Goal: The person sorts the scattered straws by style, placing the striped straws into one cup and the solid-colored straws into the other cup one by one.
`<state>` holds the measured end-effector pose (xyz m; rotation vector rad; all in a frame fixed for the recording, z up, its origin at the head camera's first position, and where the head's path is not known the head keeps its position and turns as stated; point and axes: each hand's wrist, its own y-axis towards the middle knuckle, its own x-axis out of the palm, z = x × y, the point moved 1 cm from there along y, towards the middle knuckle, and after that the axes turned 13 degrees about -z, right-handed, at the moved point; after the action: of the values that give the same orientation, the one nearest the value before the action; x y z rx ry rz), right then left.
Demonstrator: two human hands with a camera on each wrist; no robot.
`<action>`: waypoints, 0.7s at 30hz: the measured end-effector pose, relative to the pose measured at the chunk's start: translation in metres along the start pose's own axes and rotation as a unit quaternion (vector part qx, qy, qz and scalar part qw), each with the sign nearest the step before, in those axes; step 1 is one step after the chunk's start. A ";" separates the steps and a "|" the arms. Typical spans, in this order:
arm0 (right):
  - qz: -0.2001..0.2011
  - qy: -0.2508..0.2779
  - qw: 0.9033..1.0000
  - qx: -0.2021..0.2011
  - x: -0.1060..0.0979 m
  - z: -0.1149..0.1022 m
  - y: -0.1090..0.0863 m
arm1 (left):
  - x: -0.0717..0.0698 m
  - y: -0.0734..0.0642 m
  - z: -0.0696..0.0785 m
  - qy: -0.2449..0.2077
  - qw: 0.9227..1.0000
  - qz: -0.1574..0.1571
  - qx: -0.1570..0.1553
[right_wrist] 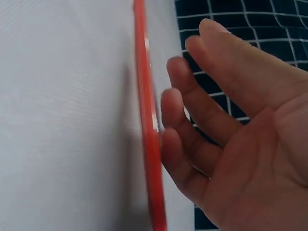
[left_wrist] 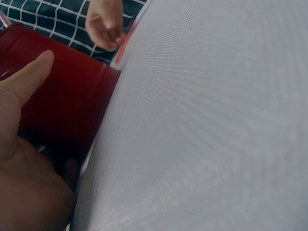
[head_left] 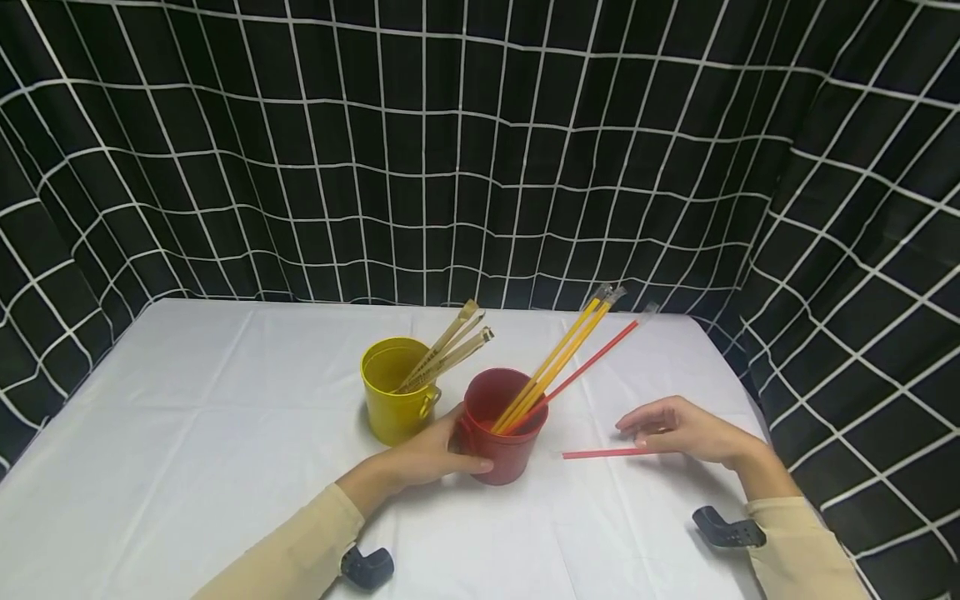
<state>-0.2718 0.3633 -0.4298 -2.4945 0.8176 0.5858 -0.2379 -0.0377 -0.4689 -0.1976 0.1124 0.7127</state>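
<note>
My left hand [head_left: 431,454] grips a small red bucket [head_left: 504,458] from its left side, the thumb stretched along its wall in the left wrist view. Out of that bucket lean two yellow straws [head_left: 558,360] and a red straw [head_left: 588,368], with clear wrapping past their upper ends. To the right, a single red straw [head_left: 600,454] lies along the white table. Over its right end hovers my right hand [head_left: 686,433]. In the right wrist view its fingers [right_wrist: 180,108] are relaxed and loosely bent, fingertips right beside the straw, nothing held in the palm.
Just left of the red bucket stands a yellow bucket [head_left: 390,412] with several paper-wrapped sticks [head_left: 446,354] leaning right. A white cloth covers the table [head_left: 225,467]. Black curtains with a white grid [head_left: 420,150] hang behind and along both sides.
</note>
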 end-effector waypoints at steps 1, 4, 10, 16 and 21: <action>0.001 -0.002 1.000 -0.003 0.001 0.001 0.001 | 0.000 0.000 0.000 0.000 1.000 0.000 0.000; 0.004 -0.010 1.000 -0.007 0.003 0.002 0.005 | 0.000 -0.001 0.001 -0.001 1.000 -0.001 -0.001; 0.022 -0.051 0.998 0.024 0.012 -0.002 0.009 | 0.002 -0.002 0.001 -0.011 1.000 -0.006 0.003; 0.041 -0.099 0.992 0.064 0.019 -0.008 0.013 | 0.003 -0.002 0.000 -0.005 1.000 -0.003 -0.005; 0.052 -0.126 0.988 0.072 0.020 -0.014 0.018 | 0.000 -0.002 0.000 -0.003 1.000 0.002 -0.004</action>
<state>-0.2652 0.3341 -0.4343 -2.2012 0.8614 0.8283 -0.2362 -0.0390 -0.4683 -0.2030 0.1052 0.7171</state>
